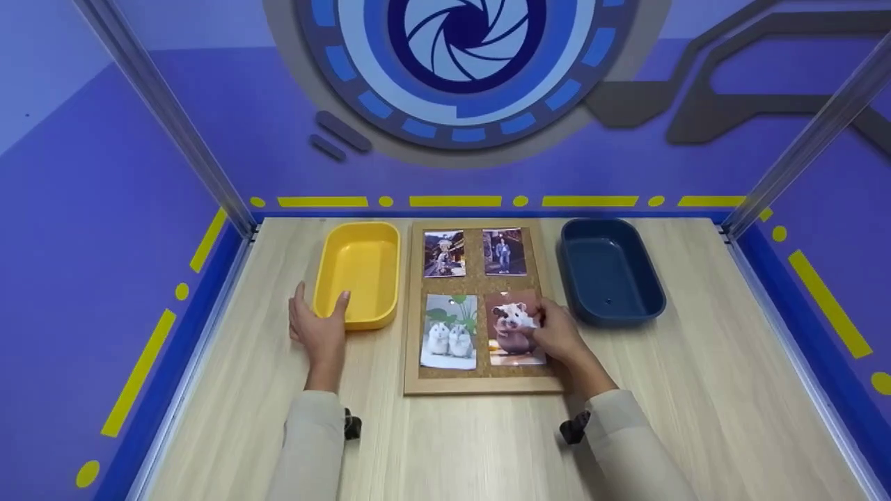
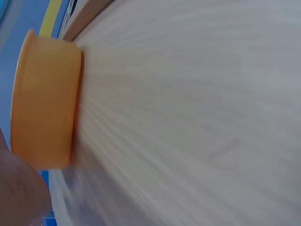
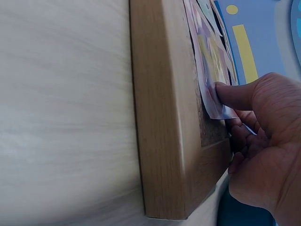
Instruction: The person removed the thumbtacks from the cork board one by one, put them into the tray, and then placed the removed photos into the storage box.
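Observation:
A wood-framed cork board (image 1: 480,385) lies in the middle of the table. Four photos are on it, two smaller ones along its far half. In the near half are a photo of two white hamsters (image 1: 449,334) and a photo of a brown-and-white hamster (image 1: 514,341). My right hand (image 1: 562,337) pinches the right edge of this last photo, thumb on its face; the right wrist view shows that edge (image 3: 214,106) bent up off the cork. At the yellow tray (image 1: 358,323), my left hand (image 1: 320,334) spans the near left corner, thumb over the rim and fingers loosely extended outside.
A dark blue tray (image 1: 612,321) stands to the right of the board, near the right hand. Blue-purple panels with yellow marks (image 1: 456,201) enclose the table's back and sides. Metal posts (image 1: 800,149) rise at the back corners.

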`<state>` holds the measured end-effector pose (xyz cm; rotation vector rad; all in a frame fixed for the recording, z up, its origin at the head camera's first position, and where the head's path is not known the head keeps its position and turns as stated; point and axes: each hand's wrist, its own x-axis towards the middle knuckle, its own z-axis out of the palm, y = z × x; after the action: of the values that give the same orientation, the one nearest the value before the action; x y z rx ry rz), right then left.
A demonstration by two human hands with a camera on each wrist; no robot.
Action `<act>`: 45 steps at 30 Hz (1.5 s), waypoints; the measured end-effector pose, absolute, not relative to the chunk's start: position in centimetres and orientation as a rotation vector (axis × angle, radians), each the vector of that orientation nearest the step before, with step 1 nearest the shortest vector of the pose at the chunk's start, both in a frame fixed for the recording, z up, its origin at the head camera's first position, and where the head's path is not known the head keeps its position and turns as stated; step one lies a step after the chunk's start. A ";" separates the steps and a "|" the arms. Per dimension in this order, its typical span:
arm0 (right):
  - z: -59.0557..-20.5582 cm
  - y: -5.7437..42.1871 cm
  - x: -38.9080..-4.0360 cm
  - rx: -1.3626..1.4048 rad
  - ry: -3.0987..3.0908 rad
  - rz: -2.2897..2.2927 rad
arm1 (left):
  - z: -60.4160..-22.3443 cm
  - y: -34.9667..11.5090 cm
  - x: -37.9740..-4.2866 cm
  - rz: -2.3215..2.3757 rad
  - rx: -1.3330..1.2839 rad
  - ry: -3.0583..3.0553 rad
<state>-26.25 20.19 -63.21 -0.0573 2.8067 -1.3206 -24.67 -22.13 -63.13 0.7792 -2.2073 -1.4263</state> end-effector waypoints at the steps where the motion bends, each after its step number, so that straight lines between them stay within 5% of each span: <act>1: -63.2 20.1 -26.3 -0.059 2.811 -1.319 | -63.4 -22.5 -24.6 -1.481 0.806 -2.207; 11: -63.1 19.8 -26.3 -0.037 2.802 -1.305 | -65.0 -24.2 -23.5 -1.900 0.613 -2.161; 45: -63.4 20.3 -26.1 -0.016 2.787 -1.294 | -64.5 -25.4 -21.8 -2.016 0.465 -2.384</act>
<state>-26.06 20.35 -63.38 -0.0157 2.7865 -1.2943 -21.78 -25.38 -64.55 0.4645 -2.3842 -2.0157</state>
